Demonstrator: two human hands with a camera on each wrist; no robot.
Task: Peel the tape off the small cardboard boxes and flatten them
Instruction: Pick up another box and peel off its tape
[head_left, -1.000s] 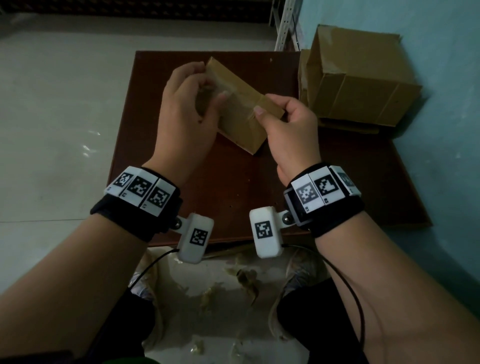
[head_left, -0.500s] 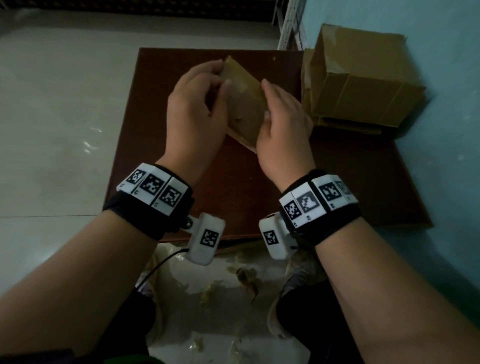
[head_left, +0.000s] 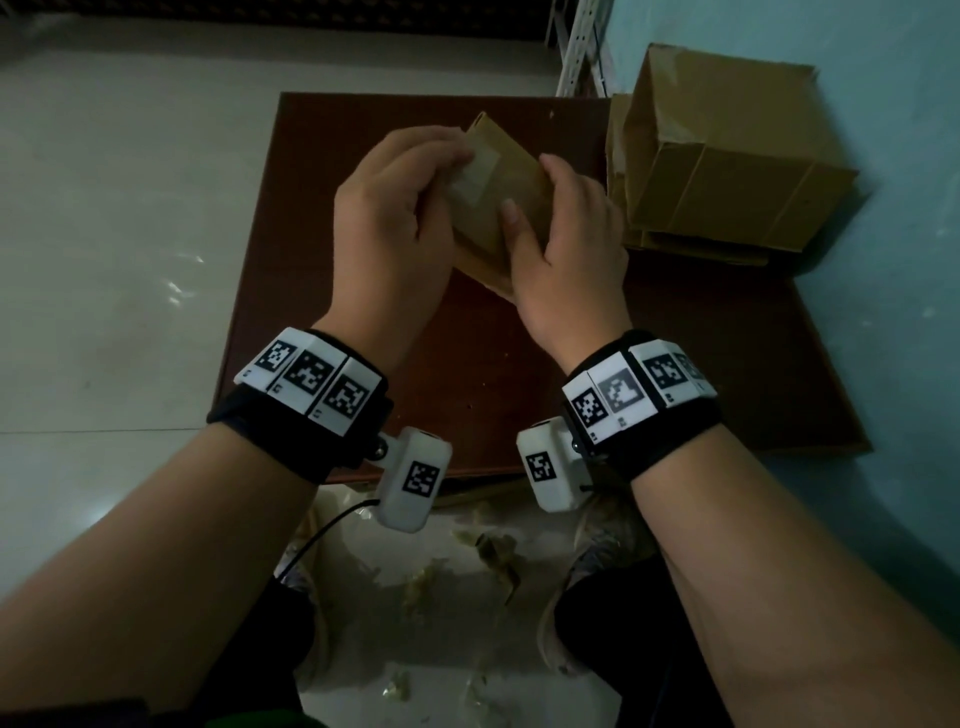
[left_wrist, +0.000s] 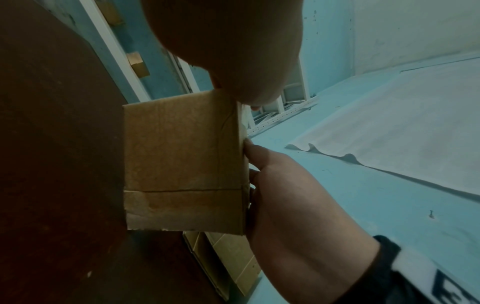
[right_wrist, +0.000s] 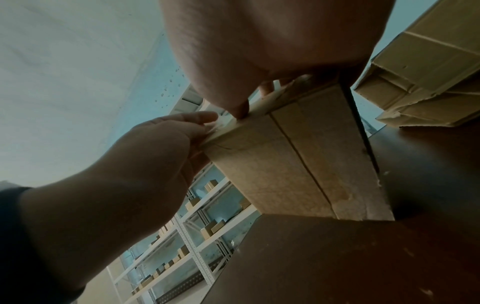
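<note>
I hold a small brown cardboard box (head_left: 498, 197) in the air above the dark brown table (head_left: 467, 364). My left hand (head_left: 395, 223) curls round the box's left side, with its fingertips on a pale strip of tape (head_left: 475, 174) on the top face. My right hand (head_left: 561, 244) grips the right side, thumb pressed on the near face. In the left wrist view the box (left_wrist: 182, 160) shows a taped seam low down. In the right wrist view the left hand's fingertips (right_wrist: 205, 118) pinch the tape's edge at the corner of the box (right_wrist: 298, 164).
A larger cardboard box (head_left: 727, 156) sits on flattened cardboard (head_left: 696, 249) at the table's far right, against the blue wall. Scraps of peeled tape (head_left: 488, 551) lie on the floor by my feet. White metal shelving (right_wrist: 182, 236) holds several small boxes behind.
Both hands have turned the box, so a taped face now points up. My right hand moved from pinching the corner to gripping the side, and my left fingertips have come onto the tape.
</note>
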